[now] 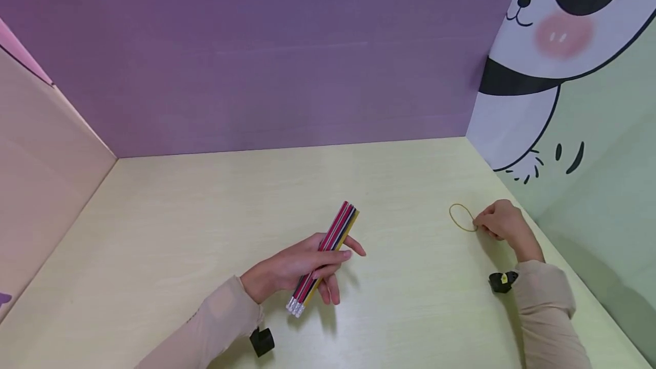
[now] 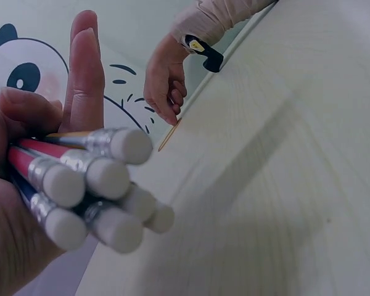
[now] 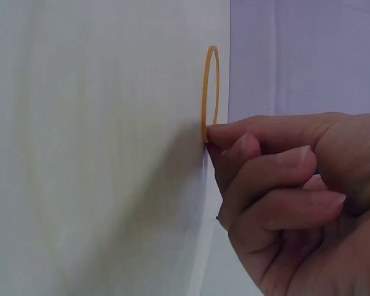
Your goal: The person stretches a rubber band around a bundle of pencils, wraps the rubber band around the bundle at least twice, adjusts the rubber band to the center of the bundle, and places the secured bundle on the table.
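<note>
My left hand (image 1: 302,263) grips a bundle of several pencils (image 1: 335,229) above the middle of the table. Their white eraser ends (image 2: 120,229) face the left wrist camera, and the barrels are red, dark and yellow. At the table's right side, my right hand (image 1: 502,222) pinches a thin yellow-orange rubber band (image 1: 453,218) between thumb and forefinger. The right wrist view shows the band (image 3: 205,92) as a narrow loop standing out from the fingertips, the other fingers curled in. A wide gap separates the band from the pencils.
A pale wooden table (image 1: 205,204) spreads under both hands. A purple panel (image 1: 287,61) rises at the back, a pinkish wall (image 1: 46,158) at the left, and a pale green wall with a panda drawing (image 1: 605,147) close beside the right arm.
</note>
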`<state>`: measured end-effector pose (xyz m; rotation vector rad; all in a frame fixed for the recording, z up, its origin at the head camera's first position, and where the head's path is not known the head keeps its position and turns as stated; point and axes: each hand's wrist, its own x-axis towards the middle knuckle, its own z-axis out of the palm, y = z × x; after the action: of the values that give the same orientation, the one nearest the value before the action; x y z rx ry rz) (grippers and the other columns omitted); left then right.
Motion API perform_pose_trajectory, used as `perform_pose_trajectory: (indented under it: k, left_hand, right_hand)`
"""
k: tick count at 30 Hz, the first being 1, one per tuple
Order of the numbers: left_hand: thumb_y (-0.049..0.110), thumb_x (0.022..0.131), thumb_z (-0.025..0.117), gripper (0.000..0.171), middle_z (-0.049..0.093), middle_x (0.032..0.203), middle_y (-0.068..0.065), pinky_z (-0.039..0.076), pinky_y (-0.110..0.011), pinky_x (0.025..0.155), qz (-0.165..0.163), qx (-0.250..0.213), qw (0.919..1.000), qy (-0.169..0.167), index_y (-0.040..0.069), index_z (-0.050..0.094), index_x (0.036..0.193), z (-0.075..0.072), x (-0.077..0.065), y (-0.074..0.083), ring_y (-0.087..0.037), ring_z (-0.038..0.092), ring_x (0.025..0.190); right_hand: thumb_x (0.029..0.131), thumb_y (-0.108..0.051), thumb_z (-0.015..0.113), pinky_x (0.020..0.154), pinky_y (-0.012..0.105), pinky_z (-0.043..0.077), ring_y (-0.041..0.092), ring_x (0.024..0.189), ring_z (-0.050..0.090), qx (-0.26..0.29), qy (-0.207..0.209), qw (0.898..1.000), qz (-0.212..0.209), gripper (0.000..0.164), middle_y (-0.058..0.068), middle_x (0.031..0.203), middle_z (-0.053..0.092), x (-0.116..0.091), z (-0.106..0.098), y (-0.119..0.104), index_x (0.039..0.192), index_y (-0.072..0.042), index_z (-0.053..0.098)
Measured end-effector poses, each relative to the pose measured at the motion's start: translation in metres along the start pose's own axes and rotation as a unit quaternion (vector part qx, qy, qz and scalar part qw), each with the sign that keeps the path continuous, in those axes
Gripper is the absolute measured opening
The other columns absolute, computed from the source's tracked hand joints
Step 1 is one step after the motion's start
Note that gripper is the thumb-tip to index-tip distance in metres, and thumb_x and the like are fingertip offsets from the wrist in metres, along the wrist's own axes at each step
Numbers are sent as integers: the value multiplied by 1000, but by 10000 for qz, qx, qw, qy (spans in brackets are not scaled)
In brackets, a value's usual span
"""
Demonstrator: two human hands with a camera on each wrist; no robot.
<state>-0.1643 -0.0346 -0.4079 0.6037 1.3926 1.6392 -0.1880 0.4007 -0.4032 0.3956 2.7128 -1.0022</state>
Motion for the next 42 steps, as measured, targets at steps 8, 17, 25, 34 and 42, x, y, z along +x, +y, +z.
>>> perform_pose_trajectory:
  k: [8, 17, 25, 34, 42]
  left_hand:
    - [24, 105, 53, 34, 37, 44, 0, 60, -38, 55, 28, -38, 10000, 17, 6, 51, 134, -2, -3, -2, -30, 72, 62]
    - [26, 103, 56, 37, 35, 45, 0, 60, -39, 56, 49, -79, 9999, 51, 6, 50, 134, -4, -4, 0, -30, 72, 63]
    - [29, 103, 56, 37, 38, 44, -1, 59, -38, 54, -16, -89, 9999, 117, 7, 52, 132, -4, -3, 2, -29, 72, 61]
    - [30, 103, 56, 37, 38, 44, 0, 59, -37, 55, -2, -73, 9999, 115, 8, 52, 133, -3, -4, 3, -29, 72, 62]
    - [25, 103, 57, 36, 34, 45, 1, 60, -39, 55, 111, -163, 9998, 32, 5, 50, 132, -4, -4, 4, -29, 72, 62]
  right_hand:
    - [94, -15, 51, 52, 30, 37, 16, 57, 47, -586, 101, 9977, -338, 26, 0, 58, 51, -12, 0, -17, 73, -1, 60]
    - [104, -16, 47, 76, 22, 56, 5, 82, 62, 1179, 283, 9894, -800, 36, 6, 96, 67, -18, 0, -17, 115, 16, 55]
    - [105, -19, 51, 79, 17, 55, 6, 82, 66, 3567, 144, 9262, -1215, 19, -8, 85, 66, -21, -2, -14, 110, -1, 55]
    - [105, 2, 43, 73, 28, 59, 22, 76, 70, 5732, -740, 7915, -1987, 17, 9, 105, 72, -27, 0, -18, 113, -7, 54]
    - [102, 11, 41, 49, 20, 49, 20, 67, 71, 5608, -906, 7921, -2233, 28, 8, 121, 70, -30, 1, -21, 118, -11, 50]
